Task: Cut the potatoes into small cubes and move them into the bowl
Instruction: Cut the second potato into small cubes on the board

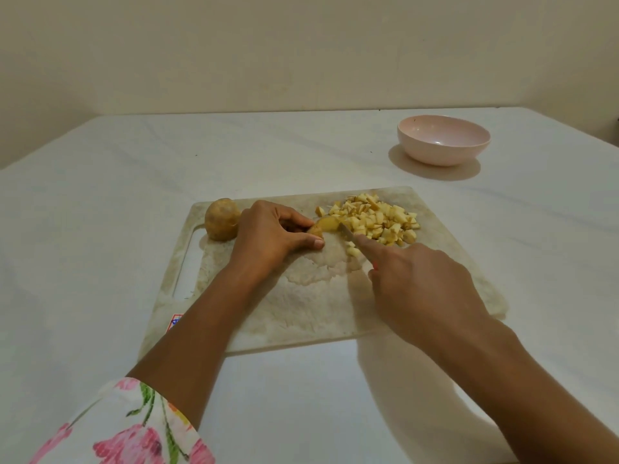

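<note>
My left hand [268, 236] pinches a yellow potato piece [323, 226] on the board [301, 306]. My right hand [418, 286] grips the knife [350, 234], forefinger [365, 249] stretched along it, tip at the piece. Pale cubes [378, 219] heap just beside it. A whole potato [221, 224] lies just left of my hand, and the bowl [443, 140] stands well apart.

Dim, warm, flat light, probably from overhead. The round pale pink bowl [443, 142] throws a soft shadow just beneath itself; a broader, fainter one lies on the white tabletop [100, 229] at lower centre. Detail is soft throughout, and lines bow toward the frame edges.
</note>
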